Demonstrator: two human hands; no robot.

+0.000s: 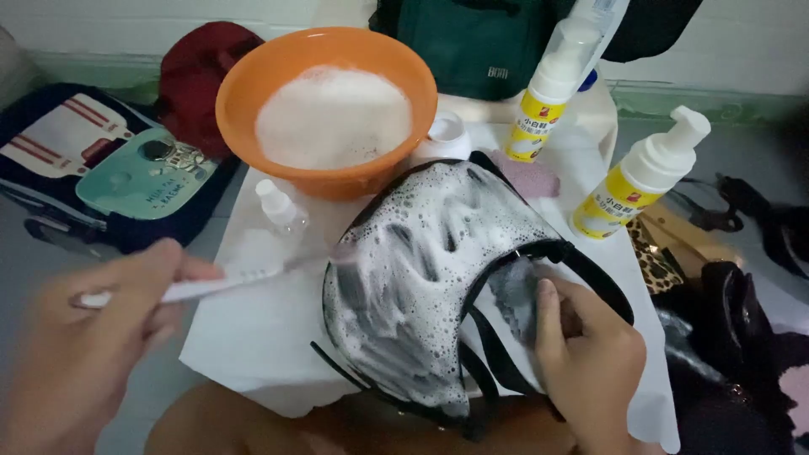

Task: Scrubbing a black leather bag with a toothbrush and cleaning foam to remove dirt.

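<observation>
The left hand [84, 354] is curled shut around the handle of a white brush [227, 282], whose long axis runs nearly level from the fist at 9 o'clock toward 3 o'clock, its head end, blurred, meeting the left flank of the foam-covered black bag [421, 278]. The bag lies at the middle of the view on a white cloth [253, 337], its length running from about 1 o'clock near the orange basin [324, 105] down to 6 o'clock near the person's knee. The right hand [586, 354] sits at 4 o'clock of the bag, fingers [546, 316] closed on the black rim of its opening, thumb side hidden, so it pins the bag while the left hand is the one nearer the brush end. Room for the brush is widest at 8 o'clock, over bare cloth; at 11 o'clock a small clear bottle [282, 211] stands just beside the brush's line, and the basin full of suds is touching or almost touching the bag's top edge. Two white pump bottles with yellow labels [548, 84] [636, 181] stand at 1 and 2 o'clock, apart from both hands. The cloth's near edge falls away at 7 o'clock.
</observation>
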